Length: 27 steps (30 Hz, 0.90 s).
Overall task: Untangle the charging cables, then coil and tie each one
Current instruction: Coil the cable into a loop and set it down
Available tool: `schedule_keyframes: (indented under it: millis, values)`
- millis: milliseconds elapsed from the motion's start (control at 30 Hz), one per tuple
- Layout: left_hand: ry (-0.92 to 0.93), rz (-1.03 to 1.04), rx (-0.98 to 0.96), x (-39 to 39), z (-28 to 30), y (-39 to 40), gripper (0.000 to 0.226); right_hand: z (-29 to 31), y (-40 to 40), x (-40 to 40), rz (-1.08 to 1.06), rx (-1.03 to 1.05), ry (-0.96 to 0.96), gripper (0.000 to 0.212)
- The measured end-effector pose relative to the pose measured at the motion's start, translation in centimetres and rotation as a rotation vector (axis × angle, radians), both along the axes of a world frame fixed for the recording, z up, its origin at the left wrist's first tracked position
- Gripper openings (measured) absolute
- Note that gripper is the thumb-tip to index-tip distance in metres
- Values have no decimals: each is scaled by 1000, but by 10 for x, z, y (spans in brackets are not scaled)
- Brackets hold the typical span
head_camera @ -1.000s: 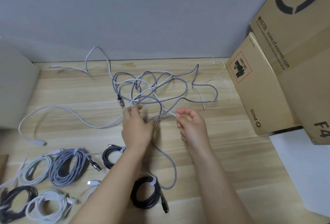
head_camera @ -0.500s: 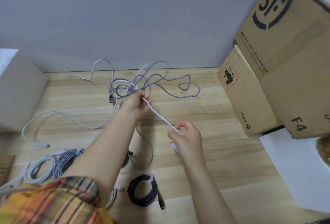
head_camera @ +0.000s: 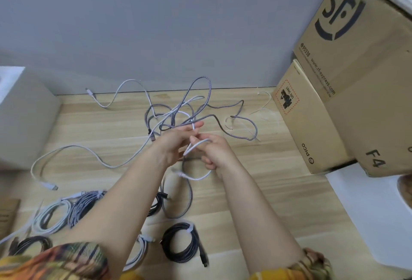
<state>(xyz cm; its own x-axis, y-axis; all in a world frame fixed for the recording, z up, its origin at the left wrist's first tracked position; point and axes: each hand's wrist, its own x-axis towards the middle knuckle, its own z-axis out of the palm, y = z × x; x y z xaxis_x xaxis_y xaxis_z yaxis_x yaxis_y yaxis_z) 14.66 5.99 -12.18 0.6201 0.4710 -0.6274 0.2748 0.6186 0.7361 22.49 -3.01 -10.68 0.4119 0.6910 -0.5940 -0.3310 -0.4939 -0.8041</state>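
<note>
A thin white charging cable (head_camera: pixel 196 145) ran between two raised hands above a wooden floor (head_camera: pixel 256 190), its slack hanging in a loop below the right hand (head_camera: pixel 215 153) and ending in a small white plug near the left forearm. The right hand's fingers were curled around the cable, gripping it. The left hand (head_camera: pixel 176 141) held its fingers extended, with a turn of the white cable wrapped over one finger near the tip. Just beyond the hands lay the tangle of cables (head_camera: pixel 185 112), grey braided and white strands looped over one another, one grey braided loop standing up against the grey wall (head_camera: pixel 156 23). A long white cable (head_camera: pixel 73 152) trailed out of the tangle to the left across the floor. Nearer the person sat finished coils: a black coil (head_camera: pixel 181 243) bound with a white tie, a white coil (head_camera: pixel 52 216) and a grey braided coil (head_camera: pixel 83 207) touching side by side. Cardboard boxes (head_camera: pixel 347 92) stood to the right against the wall
</note>
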Motion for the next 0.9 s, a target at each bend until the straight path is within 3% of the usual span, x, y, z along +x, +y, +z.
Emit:
schedule_keyframes:
  millis: [33, 100, 200, 333, 400, 467, 533, 600, 700, 800, 900]
  values:
    - [-30, 2, -28, 0, -1, 0, 24, -1, 1, -1, 23, 29, 15, 3]
    - [-29, 5, -60, 2, -4, 1, 25, -4, 0, -1, 27, 37, 3, 17]
    - [25, 113, -132, 7, -5, 9, 12, 5, -2, -3, 33, 53, -34, 17]
    - [-20, 266, -223, 14, -15, 26, 22, 30, -4, -9, 119, 140, -288, 8]
    - [-20, 326, -239, 15, -25, 30, 25, 51, -9, -16, 134, 320, -270, 4]
    - [17, 342, -205, 13, -33, 32, 25, 76, -17, -17, 127, 559, -170, 18]
    - [44, 324, -139, 12, -42, 35, 22, 89, -17, -14, 74, 651, -164, 23]
    - [35, 255, -123, 13, -35, 31, 23, 73, -4, -7, -33, 548, -251, 17]
    - [-22, 159, -110, 16, -23, 16, 26, 34, 14, 1, -107, 229, -444, 13]
    - [-99, 131, -171, 15, -15, 4, 26, 5, 18, 0, -42, 149, -414, 27]
    - [-165, 152, -280, 17, -10, -4, 35, -3, 19, -4, -25, 145, -305, 23]
